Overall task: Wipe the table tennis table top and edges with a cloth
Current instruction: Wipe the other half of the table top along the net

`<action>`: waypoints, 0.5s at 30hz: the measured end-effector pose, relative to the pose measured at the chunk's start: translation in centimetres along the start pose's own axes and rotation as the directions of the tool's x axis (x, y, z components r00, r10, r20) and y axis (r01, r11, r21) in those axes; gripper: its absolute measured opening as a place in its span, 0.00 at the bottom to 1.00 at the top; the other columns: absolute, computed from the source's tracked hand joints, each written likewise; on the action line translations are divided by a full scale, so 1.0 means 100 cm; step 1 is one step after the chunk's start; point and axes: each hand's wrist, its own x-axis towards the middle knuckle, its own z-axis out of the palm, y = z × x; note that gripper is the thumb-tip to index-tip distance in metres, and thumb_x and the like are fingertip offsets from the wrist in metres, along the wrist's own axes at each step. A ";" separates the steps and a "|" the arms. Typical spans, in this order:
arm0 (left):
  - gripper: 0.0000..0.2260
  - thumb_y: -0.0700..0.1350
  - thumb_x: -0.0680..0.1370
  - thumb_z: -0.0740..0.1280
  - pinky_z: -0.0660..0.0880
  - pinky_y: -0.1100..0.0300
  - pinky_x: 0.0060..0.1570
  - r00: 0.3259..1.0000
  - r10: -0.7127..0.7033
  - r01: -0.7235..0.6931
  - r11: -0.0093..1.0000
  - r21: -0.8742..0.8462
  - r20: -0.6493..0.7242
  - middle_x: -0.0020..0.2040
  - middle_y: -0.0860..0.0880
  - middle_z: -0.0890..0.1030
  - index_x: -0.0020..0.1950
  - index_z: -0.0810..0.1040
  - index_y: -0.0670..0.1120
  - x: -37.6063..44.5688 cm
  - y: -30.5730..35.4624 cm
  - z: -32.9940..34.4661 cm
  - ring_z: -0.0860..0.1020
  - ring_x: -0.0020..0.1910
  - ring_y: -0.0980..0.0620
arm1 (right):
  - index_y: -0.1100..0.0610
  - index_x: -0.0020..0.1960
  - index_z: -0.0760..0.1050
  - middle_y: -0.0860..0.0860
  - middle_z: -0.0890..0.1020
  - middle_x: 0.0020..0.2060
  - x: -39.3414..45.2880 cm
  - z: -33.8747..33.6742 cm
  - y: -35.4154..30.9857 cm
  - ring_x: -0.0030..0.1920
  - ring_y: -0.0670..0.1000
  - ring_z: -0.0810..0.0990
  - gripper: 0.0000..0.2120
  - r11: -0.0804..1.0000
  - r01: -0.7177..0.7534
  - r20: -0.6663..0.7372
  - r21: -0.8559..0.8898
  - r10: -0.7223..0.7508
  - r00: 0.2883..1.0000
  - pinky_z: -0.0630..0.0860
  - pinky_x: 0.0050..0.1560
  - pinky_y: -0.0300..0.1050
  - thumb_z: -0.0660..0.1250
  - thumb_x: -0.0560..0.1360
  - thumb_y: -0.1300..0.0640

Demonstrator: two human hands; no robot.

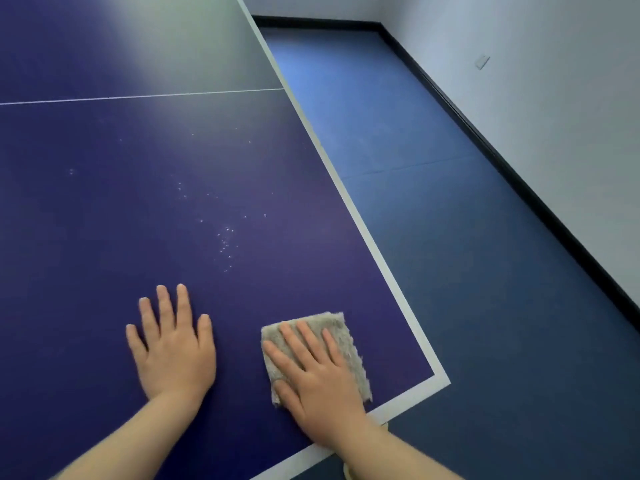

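Both forearms are cut off by the lower frame edge. The table point(104, 209) runs out of view at the left and top; its legs are hidden. Part of the cloth point(341, 337) is covered by the right hand point(313, 372), so its full outline cannot be made out. A pale object below the near table edge, beside the right wrist, is too hidden to identify.

One cloth, grey and fuzzy, lies flat on the blue table top near the right-hand corner, just inside the white border line point(381, 258). It appears folded into a rough rectangle; its long axis runs from the near edge away from the person, tilted slightly left.

The right hand presses flat on the cloth, fingers straight and slightly spread. The left hand point(173, 344) rests flat on the bare top beside the cloth, not touching it, fingers spread.

Scattered white specks point(225, 242) lie on the top beyond the two hands.
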 end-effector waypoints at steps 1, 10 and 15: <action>0.28 0.55 0.82 0.47 0.43 0.43 0.75 1.000 -0.009 0.009 1.000 -0.007 -0.005 0.81 0.48 0.46 0.80 0.44 0.51 -0.012 0.015 0.005 0.43 0.79 0.45 | 0.41 0.80 0.50 0.45 0.54 0.80 0.013 -0.004 0.018 0.80 0.51 0.51 0.26 0.996 0.082 0.009 -0.026 -0.082 0.997 0.46 0.75 0.55 0.49 0.83 0.42; 0.28 0.56 0.80 0.46 0.52 0.37 0.71 0.987 -0.153 0.151 0.987 -0.050 -0.039 0.79 0.45 0.57 0.79 0.54 0.49 -0.071 0.106 0.045 0.54 0.78 0.41 | 0.44 0.81 0.52 0.48 0.56 0.80 -0.018 -0.011 0.100 0.80 0.52 0.53 0.28 0.964 -0.263 -0.079 0.042 0.265 0.961 0.49 0.75 0.55 0.48 0.81 0.43; 0.26 0.55 0.81 0.44 0.51 0.38 0.73 0.954 -0.282 0.275 0.958 -0.078 -0.102 0.79 0.48 0.55 0.79 0.53 0.50 -0.068 0.110 0.046 0.52 0.79 0.45 | 0.42 0.80 0.55 0.46 0.59 0.79 0.027 -0.018 0.094 0.79 0.51 0.55 0.25 0.926 0.376 0.051 0.014 -0.376 0.925 0.50 0.75 0.55 0.50 0.83 0.42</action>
